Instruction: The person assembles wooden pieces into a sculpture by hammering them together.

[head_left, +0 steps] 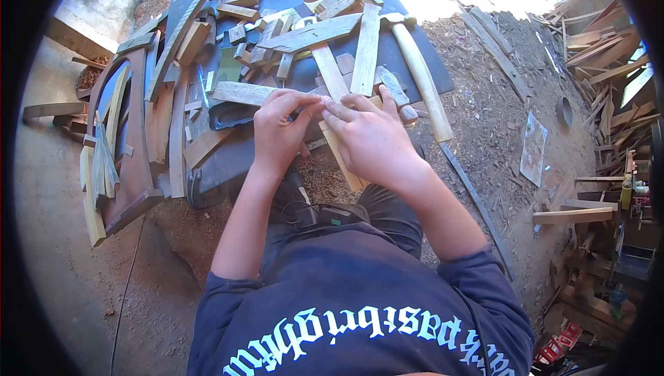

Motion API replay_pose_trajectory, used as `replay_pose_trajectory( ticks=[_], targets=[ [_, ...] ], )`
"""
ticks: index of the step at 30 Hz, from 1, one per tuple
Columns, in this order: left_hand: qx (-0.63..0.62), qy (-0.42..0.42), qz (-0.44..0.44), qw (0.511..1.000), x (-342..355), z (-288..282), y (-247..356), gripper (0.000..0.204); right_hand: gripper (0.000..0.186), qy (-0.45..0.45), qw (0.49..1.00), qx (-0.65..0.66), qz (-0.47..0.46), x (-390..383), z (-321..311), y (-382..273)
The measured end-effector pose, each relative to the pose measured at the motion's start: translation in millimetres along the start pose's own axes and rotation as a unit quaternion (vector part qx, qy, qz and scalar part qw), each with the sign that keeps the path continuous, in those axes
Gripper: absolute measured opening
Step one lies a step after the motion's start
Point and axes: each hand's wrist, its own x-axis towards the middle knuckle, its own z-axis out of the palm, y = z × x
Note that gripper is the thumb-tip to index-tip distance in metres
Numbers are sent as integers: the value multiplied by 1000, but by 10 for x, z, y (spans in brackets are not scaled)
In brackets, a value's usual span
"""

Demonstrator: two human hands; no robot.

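Wood chips are littering the ground around a seated person in a dark printed T-shirt. Just beyond the lap, a pale wooden strip is running beneath the right hand, its near end pointing toward the knees. That hand's fingers are spreading slightly, some reaching left toward the left hand, whose thumb and forefinger are pinching together; whatever is sitting between these fingertips is too small to tell. Whether either hand is gripping the strip, I cannot tell.

Left of the hands, a brown wooden frame is leaning beside the dark table. Farther on, a hammer is lying at the right side, its handle overhanging the near edge, while wooden offcuts are crowding the tabletop. At far right, scrap wood is piling up.
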Motion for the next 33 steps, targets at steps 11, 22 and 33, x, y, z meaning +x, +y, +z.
replay_pose_trajectory(
  ticks=[11,22,33],
  targets=[
    [1,-3,-8,1000,-15,-41,-3,15,27,285,944,148,68,198,-369,787],
    [55,-39,14,998,84,-66,43,20,48,118,932,77,335,311,161,1603],
    [109,-69,24,991,55,-94,2,19,51,255,859,229,379,-61,-241,1506]
  ],
)
